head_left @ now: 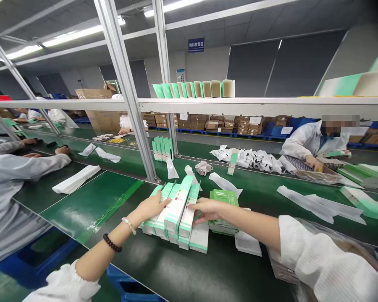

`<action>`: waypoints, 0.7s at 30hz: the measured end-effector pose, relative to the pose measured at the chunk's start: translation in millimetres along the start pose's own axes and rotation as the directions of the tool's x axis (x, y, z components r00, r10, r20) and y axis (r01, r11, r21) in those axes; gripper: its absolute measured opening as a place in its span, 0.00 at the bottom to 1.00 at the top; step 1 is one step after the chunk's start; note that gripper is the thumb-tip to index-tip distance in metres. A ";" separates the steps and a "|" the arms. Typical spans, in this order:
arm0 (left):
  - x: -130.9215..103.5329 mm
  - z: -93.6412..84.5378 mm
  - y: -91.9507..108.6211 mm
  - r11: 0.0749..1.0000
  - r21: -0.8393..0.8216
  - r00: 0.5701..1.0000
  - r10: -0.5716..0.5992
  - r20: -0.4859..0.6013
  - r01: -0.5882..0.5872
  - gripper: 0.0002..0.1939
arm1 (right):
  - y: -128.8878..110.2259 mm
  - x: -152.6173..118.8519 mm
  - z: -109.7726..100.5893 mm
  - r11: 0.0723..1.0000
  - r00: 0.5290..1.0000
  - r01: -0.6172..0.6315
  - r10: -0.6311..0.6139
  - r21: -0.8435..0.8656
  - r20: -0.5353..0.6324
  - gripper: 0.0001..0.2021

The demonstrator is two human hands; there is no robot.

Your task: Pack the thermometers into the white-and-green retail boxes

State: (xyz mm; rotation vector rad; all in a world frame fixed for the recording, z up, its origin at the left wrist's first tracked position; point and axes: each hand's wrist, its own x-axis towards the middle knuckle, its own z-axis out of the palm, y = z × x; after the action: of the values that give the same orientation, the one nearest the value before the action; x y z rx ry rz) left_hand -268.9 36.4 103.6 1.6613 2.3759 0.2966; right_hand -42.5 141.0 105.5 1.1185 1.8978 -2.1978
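Observation:
A pile of slim white-and-green cartons (178,205) lies in front of me on the dark green work surface, some on top of others. My left hand (151,205) grips the cartons from the left, its thumb reaching toward the top one. On the other side, my right hand (204,209) holds the rightmost upper carton (187,214), fingers against its side. Several far ends have raised flaps. Just right of my right hand is a stack of green printed leaflets (224,197), with white folded papers (248,244) beside it.
Standing cartons (162,149) and a crumpled bundle (203,167) are behind the pile. White paper strips (226,184) lie around. A metal post (129,88) and shelf (258,108) rise ahead. Co-workers sit left and across at right (305,142). A plastic-wrapped stack (283,264) is at right.

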 end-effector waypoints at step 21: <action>-93.8 -16.6 4.1 0.991 -0.118 0.740 -0.029 -0.672 -0.069 0.32 | 19.6 0.6 -1.5 0.995 0.985 0.063 -0.074 -0.071 -0.158 0.27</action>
State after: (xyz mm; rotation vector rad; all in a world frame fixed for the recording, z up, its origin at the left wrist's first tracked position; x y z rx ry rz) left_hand -239.0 -51.0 127.1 1.7107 2.7191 1.2323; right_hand -33.2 137.6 88.6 1.2734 2.0854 -2.1199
